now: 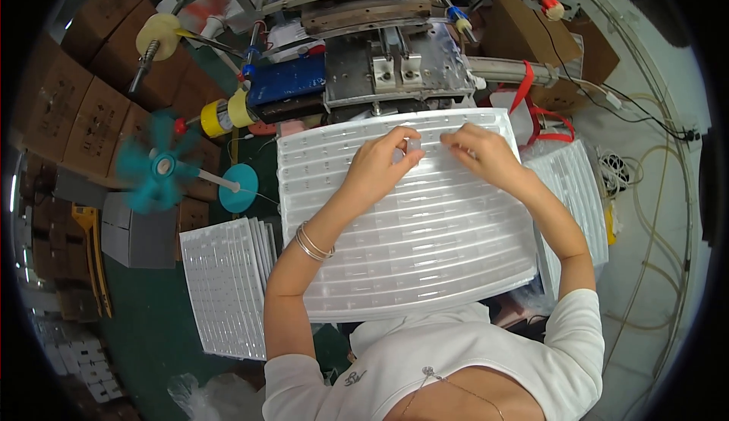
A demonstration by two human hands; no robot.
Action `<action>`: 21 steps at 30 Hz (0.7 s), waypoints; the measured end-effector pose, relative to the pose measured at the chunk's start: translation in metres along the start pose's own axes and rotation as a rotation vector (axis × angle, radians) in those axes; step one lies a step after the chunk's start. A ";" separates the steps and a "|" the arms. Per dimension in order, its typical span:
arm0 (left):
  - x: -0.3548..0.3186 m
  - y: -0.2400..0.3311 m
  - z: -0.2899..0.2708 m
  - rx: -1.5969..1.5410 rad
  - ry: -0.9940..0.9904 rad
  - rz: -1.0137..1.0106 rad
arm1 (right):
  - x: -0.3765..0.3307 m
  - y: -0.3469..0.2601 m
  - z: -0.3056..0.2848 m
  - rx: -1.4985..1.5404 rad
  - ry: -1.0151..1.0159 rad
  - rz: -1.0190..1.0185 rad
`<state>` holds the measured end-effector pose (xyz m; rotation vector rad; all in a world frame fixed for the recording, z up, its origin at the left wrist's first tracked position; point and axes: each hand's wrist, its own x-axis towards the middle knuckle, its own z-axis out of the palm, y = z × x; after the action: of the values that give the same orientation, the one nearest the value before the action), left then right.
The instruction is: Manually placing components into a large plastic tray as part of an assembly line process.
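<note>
White ribbed tray [425,246] beneath; clear piece [414,145] pinched between left fingers [411,161]; right fingers [461,139] curled nearby, hold unclear.

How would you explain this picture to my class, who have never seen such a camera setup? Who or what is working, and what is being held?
There is no robot here, just a person's two bare hands. The one picture comes from a wide fisheye camera worn on the head and looking down, so straight edges bend near the rim.

In front lies a large white ribbed tray. Over its far part, the left hand pinches a small clear piece. The right hand is close by with its fingers bunched; whether it holds anything is too small to tell.

Beyond the tray stands a metal machine. To the left are a teal fan, similar stacked trays and cardboard boxes.
</note>
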<state>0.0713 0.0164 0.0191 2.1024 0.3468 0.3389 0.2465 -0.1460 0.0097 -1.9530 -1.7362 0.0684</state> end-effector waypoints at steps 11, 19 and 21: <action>-0.002 -0.011 0.000 -0.278 0.078 -0.119 | -0.019 0.006 0.035 -0.429 -0.210 -0.163; -0.006 -0.039 -0.015 -0.319 0.238 -0.094 | 0.011 0.047 0.000 0.358 0.170 0.181; -0.007 -0.035 -0.017 -0.104 0.312 -0.071 | 0.017 0.049 -0.003 0.491 0.237 0.267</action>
<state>0.0545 0.0454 -0.0026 1.9298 0.5728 0.6324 0.2952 -0.1334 -0.0031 -1.7272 -1.1648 0.3128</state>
